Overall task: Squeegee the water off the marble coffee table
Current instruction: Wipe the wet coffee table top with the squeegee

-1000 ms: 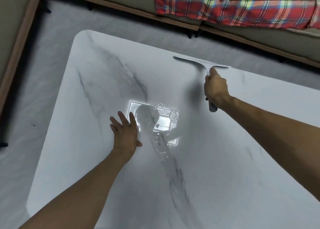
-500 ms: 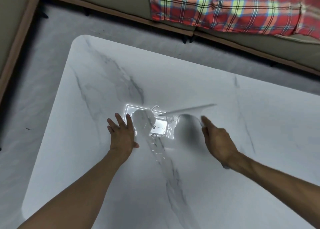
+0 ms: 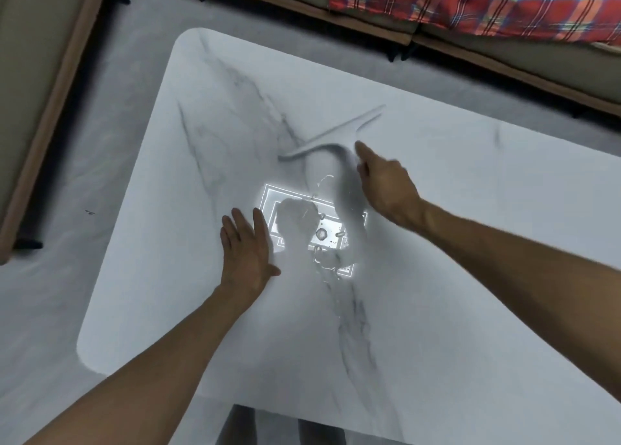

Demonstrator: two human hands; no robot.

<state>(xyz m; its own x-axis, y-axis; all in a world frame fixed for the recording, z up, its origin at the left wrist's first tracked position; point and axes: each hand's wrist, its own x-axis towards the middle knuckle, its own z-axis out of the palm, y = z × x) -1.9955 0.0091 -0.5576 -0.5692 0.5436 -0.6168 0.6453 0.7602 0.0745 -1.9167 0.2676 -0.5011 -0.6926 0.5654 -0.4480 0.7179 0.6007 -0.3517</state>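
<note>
Marble-topped and pale, the coffee table (image 3: 470,216) carries the squeegee (image 3: 336,136) on its far half. The squeegee's long blade runs on a slant, its low end toward the near left and its high end toward the far right. The short handle drops back from the blade's middle toward the person and is lost under the right hand (image 3: 386,186).

That hand is seen from the back, with the forearm reaching in from the right edge. Its fingers curl round the handle, while the index finger (image 3: 362,150) lies stretched along it toward the blade. The left hand (image 3: 247,249) lies flat on the marble, palm down, fingers straight and pointing away, the thumb out to the side.

The blade sits beyond both hands, well apart from the left one. Water (image 3: 327,263) beads and pools between the two hands, near of the blade, across a bright reflection (image 3: 268,192).
</note>
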